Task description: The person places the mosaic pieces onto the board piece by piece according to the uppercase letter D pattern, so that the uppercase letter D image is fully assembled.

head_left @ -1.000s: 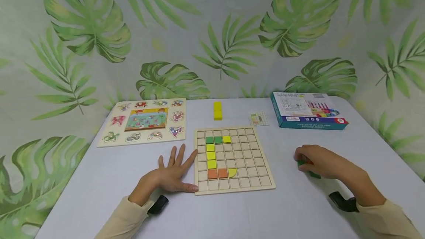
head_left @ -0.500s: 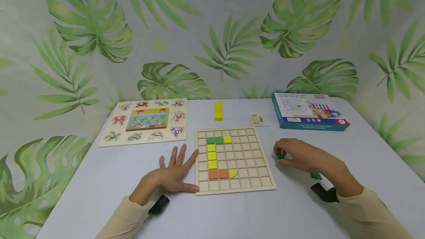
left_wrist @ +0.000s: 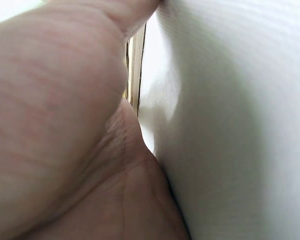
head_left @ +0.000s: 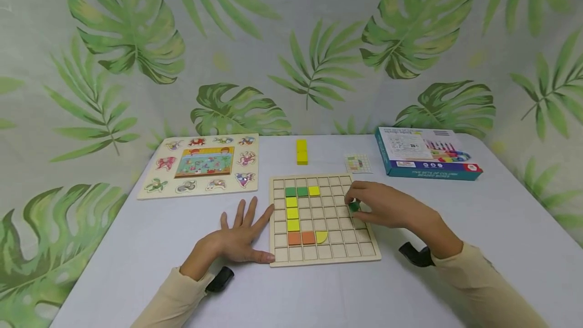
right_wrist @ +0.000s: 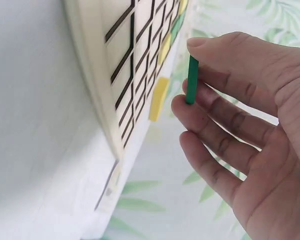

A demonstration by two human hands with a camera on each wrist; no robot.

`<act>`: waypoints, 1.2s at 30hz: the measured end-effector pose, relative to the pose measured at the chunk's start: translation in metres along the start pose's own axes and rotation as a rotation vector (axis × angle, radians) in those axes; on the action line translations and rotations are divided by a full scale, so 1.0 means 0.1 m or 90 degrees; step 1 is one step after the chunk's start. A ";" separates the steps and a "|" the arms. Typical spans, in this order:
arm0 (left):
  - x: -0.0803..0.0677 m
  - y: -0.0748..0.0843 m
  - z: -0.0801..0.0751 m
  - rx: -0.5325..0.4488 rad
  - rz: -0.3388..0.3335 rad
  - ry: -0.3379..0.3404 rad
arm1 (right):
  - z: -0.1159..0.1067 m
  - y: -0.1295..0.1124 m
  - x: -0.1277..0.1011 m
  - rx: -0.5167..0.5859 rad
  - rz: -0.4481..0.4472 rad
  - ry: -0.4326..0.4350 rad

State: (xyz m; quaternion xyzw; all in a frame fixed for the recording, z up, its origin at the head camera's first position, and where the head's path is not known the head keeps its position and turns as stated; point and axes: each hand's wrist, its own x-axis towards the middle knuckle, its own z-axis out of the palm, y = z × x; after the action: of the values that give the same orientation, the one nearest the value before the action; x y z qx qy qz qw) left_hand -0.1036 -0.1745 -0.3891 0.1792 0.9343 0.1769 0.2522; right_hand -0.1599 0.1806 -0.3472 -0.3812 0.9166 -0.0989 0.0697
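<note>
Right hand (head_left: 387, 209) pinches green tile (head_left: 354, 207) in its grip above the grid board (head_left: 371, 254); left hand (head_left: 237, 239) flat

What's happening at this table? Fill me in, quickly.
A person is working on a wooden grid board. The right hand pinches a small green tile between thumb and fingers, above the board's right side. The left hand lies flat on the table, touching the board's left edge. Green, yellow and orange tiles already sit in the grid.
</note>
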 end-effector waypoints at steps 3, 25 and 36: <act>0.01 0.00 0.00 0.000 -0.002 0.002 | 0.02 -0.04 0.06 -0.005 -0.004 -0.003; 0.03 -0.05 0.03 -0.021 0.012 -0.007 | 0.22 -0.23 0.29 0.003 -0.036 -0.035; 0.05 -0.05 0.02 -0.020 0.006 -0.012 | 0.21 -0.30 0.28 0.011 -0.042 -0.057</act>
State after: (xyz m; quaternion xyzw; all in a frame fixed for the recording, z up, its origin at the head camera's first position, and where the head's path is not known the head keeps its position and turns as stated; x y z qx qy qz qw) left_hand -0.1075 -0.1762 -0.3944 0.1811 0.9283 0.1910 0.2627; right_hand -0.1552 0.1371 -0.3621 -0.4148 0.8984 -0.0922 0.1105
